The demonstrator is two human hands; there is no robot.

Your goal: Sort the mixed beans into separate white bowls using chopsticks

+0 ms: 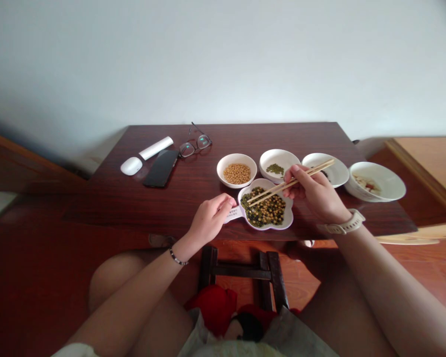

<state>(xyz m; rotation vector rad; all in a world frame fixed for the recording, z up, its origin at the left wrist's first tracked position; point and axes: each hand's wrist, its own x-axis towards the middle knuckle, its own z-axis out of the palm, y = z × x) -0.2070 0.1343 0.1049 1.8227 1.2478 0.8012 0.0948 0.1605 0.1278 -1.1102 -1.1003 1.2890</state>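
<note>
— Where are your chopsticks [267, 194]?

— In your right hand [314, 193], fingers curled close around them, tips over the mixed beans [265, 212] in the white flower-shaped dish [290, 208]; whether they're pinching a bean, I cannot tell

— And your left hand [211, 218]?

— Its fingers lie on the dish's handle [232, 214]. Press lightly there to steady the dish, and hold both chopstick tips level for a clean pinch

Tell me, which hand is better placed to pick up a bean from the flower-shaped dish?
Probably the right hand. It holds the wooden chopsticks, and their tips are over the mixed beans in the flower-shaped dish. The left hand holds no chopsticks and sits at the dish's handle.
</note>
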